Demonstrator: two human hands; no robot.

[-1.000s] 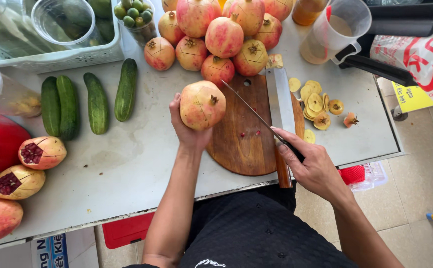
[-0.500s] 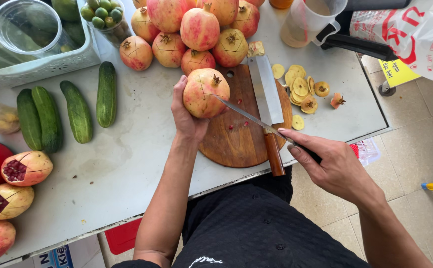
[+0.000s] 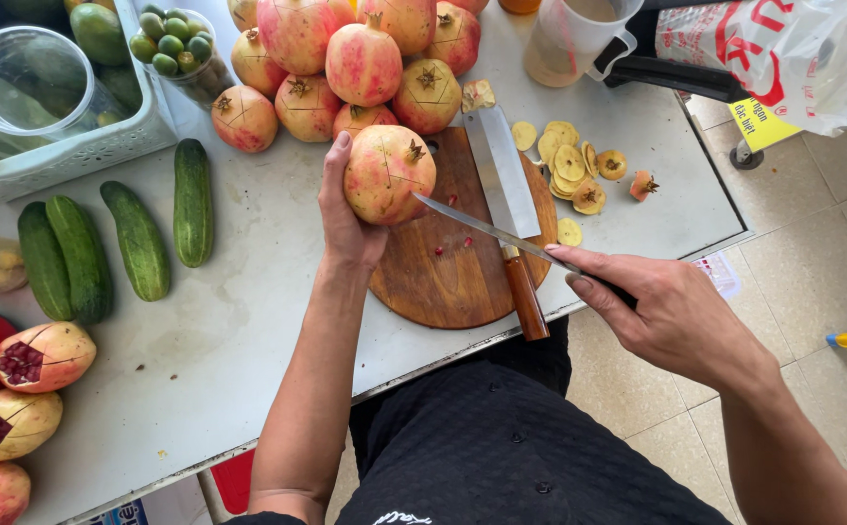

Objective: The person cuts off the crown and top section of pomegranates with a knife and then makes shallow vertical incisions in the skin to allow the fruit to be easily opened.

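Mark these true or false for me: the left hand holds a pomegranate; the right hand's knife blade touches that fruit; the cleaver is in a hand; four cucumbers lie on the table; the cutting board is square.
1. The left hand holds a pomegranate. True.
2. The thin knife in the right hand touches that fruit. True.
3. The cleaver is in a hand. False: it lies on the cutting board.
4. Four cucumbers lie on the table. True.
5. The board is square. False: it is round.

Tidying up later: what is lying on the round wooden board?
A cleaver lies on the cutting board with red seeds. The board under the cleaver and the pomegranate is hidden.
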